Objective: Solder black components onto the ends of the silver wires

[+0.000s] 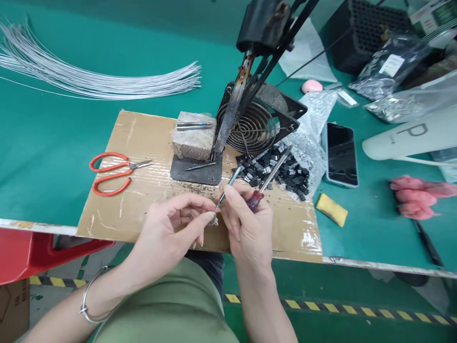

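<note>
My left hand (178, 221) pinches a small pale greyish piece (213, 220), too small to name, between thumb and fingertips. The lower end of a thin shiny metal rod (228, 187) meets these fingertips. My right hand (246, 212) grips the rod between thumb and fingers, its upper end pointing away and to the right. A screwdriver (274, 170) with a dark red handle is also held in my right hand, its shaft slanting over a pile of small black pieces (294, 178). Just beyond the hands, a similar metal rod (200, 166) lies on a black base plate (178, 170).
Cardboard (117, 216) covers the table's front. A wrapped block (194, 143) bearing rods stands beside a soldering iron (233, 102) and fan (250, 125). Scissors (121, 172) and white wires (117, 85) lie left. A phone (342, 155) and yellow sponge (332, 209) are right.
</note>
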`<action>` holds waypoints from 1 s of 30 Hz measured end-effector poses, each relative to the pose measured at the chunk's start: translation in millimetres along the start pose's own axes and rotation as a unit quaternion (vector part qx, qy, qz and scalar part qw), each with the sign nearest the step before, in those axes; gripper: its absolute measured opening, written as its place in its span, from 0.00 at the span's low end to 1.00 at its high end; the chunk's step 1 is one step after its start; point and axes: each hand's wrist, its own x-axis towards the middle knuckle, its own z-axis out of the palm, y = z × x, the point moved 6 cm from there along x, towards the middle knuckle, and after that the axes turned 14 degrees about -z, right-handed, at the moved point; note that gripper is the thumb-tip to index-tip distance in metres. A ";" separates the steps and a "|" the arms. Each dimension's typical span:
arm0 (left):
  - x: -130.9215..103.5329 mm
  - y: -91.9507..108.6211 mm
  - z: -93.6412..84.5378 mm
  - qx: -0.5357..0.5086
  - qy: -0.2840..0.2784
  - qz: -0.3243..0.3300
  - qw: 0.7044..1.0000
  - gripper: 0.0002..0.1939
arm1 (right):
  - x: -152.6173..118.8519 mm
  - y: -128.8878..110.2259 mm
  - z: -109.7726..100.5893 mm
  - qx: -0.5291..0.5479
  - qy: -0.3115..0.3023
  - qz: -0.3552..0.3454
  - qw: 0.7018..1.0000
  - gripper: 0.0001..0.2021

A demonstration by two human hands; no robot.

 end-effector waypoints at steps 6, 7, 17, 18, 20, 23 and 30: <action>0.8 -1.1 0.7 0.001 0.001 -0.004 1.000 0.02 | 0.0 0.3 0.4 -0.001 0.011 -0.007 1.000 0.17; 0.9 -1.2 0.9 -0.001 0.001 -0.004 1.000 0.02 | -0.3 0.4 0.5 0.004 0.013 -0.010 1.000 0.17; 0.6 -3.2 2.8 -0.025 -0.003 0.005 1.000 0.02 | 0.2 2.0 -0.2 0.018 0.032 -0.014 0.999 0.16; 1.0 -3.2 3.0 -0.027 -0.003 0.004 1.000 0.02 | 0.5 1.8 -0.5 0.014 0.034 -0.016 0.999 0.17; 2.0 -3.4 3.1 -0.031 -0.003 0.003 0.999 0.02 | 1.0 1.5 -0.9 0.006 0.036 -0.020 0.999 0.17; 3.2 -4.2 2.8 -0.038 -0.003 0.000 0.999 0.02 | 1.2 1.5 -0.7 -0.002 0.030 -0.029 0.999 0.15; 3.3 -7.4 0.7 -0.043 -0.004 -0.009 0.999 0.02 | -0.6 1.4 -3.2 -0.017 0.026 -0.059 0.998 0.11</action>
